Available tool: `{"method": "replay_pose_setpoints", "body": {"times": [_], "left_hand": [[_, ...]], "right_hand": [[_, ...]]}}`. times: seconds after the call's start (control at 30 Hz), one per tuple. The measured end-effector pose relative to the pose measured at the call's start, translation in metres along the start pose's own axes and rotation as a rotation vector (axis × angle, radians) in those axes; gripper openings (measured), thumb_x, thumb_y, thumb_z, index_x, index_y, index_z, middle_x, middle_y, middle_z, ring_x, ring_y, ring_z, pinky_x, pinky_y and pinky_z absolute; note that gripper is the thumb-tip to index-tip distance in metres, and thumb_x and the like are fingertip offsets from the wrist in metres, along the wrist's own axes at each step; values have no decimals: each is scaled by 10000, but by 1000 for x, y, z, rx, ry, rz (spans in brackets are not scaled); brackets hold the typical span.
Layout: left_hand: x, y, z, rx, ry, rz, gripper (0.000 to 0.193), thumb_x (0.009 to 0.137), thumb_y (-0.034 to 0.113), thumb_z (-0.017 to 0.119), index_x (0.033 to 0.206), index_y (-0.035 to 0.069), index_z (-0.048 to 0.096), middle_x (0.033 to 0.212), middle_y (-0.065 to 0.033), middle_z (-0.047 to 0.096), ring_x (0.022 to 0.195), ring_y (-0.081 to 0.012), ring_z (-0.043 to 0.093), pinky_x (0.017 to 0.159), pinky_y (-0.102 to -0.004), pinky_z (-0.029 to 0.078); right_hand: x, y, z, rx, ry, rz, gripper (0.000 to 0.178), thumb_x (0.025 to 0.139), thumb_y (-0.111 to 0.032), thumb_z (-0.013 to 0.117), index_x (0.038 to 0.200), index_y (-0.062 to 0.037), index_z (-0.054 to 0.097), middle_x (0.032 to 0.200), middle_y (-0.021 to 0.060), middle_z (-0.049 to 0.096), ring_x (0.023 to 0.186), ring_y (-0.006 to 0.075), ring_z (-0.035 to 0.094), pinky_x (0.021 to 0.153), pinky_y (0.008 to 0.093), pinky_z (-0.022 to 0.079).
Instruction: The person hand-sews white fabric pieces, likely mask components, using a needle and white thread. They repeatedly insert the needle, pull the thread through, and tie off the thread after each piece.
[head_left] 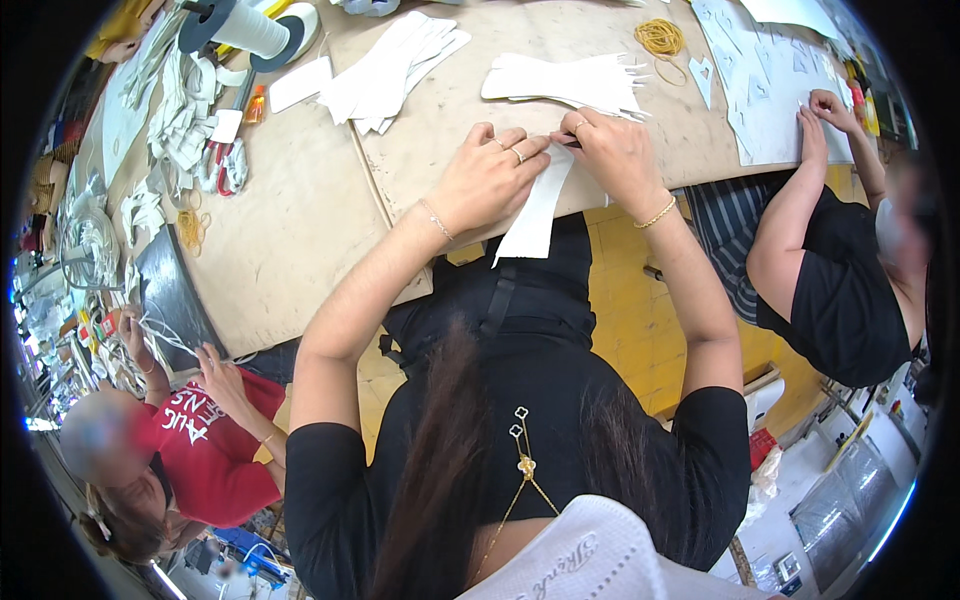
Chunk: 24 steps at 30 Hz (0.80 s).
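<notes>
Head view, looking down over the person's own shoulders onto a tan worktable (300,230). The left hand (487,178) and the right hand (618,152) meet at the table's near edge, both closed on a white strip (537,205). The left hand's fingers (510,145) are curled and press the strip's upper end to the tabletop; the right hand's fingers pinch the same end from the other side, so that the two hands touch or very nearly touch. The strip's lower end hangs free over the near edge, in front of the person's dark clothing. What lies under the fingertips is hidden, possibly a small dark piece.

Just beyond the hands lies a flat stack of white cut pieces (565,82), and a second, fanned stack (390,75) sits to its left, nearer the table's middle. A heap of yellow rubber bands (659,38) rests toward the far edge. At the far left corner stands a large spool of white thread (240,25). A co-worker's hands (822,118) press on a white sheet (770,80) at the table's right edge.
</notes>
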<state>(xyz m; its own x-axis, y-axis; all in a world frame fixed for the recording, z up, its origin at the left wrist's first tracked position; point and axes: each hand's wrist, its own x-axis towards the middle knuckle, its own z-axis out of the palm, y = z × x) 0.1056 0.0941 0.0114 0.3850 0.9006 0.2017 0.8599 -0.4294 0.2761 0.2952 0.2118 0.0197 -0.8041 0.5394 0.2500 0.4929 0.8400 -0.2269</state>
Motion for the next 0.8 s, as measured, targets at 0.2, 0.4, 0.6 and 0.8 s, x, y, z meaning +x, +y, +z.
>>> {"method": "replay_pose_setpoints", "body": {"times": [0.2,0.4,0.6,0.8], "left_hand": [[4,-1,-3,20,-31,16,263,857,188,655,1108,111,668,1272,-28,640,1154,-182,567,942,-413,415],[5,0,-3,9,-90,-5,317,864,193,652,1169,110,659,1324,-27,613,1214,-215,544,1027,-433,376],[5,0,-4,6,-103,-13,333,850,190,654,1174,112,655,1329,-29,610,1218,-218,543,1036,-436,371],[8,3,0,7,-62,-14,394,839,188,648,1225,114,638,1259,-42,619,1174,-226,552,1006,-434,377]], "right_hand": [[-36,-7,-10,71,68,20,224,787,-60,685,993,-136,723,813,19,606,639,213,641,557,339,512],[-64,-14,-11,14,46,61,536,739,61,661,1206,-195,720,796,36,551,591,210,578,551,341,494],[-67,-16,-10,-26,48,53,499,763,23,637,1204,-193,726,778,33,514,597,193,572,554,329,499],[-65,-19,-10,-55,22,54,418,783,-38,645,1172,-161,736,791,26,509,643,171,593,568,314,513]]}}
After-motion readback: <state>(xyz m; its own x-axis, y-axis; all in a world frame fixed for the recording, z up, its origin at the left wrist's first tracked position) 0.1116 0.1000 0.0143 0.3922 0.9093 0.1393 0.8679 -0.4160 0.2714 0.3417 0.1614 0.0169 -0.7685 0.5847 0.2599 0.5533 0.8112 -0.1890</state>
